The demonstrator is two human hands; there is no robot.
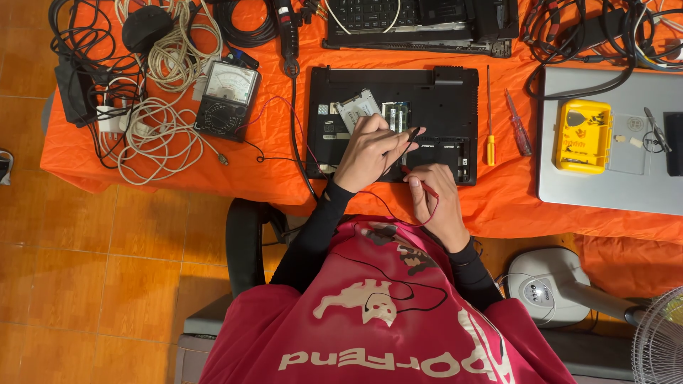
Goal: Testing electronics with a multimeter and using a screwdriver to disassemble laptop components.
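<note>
Head view, from directly overhead: one black laptop base [427, 107] is seen lying bottom-up on an orange tablecloth [284, 160], its service panel removed so that a drive and memory bay are exposed. The left hand [370, 151] is laid over the near middle of the base, its fingers curled together and pinched on a black probe [411, 135], whose tip is aimed at the opening; the contact point itself is hidden under the fingers. The right hand [435, 203] is held at the base's near edge, closed around a red probe [425, 186], of which only a short red stretch is visible. Thin red and black leads are traced from the hands back toward one analogue multimeter [228, 99], set to the left of the base; its dial reading is too small to be made out. Two screwdrivers are counted just right of the base: a yellow-handled screwdriver [490, 128] and a red-handled screwdriver [518, 126]. One yellow case [583, 136] is seen resting on a silver laptop [612, 185], which is cut off at the right edge. A second dark laptop [420, 25] is cropped by the top edge. Tangled cables [153, 121] are heaped at far left; they cannot be counted.
</note>
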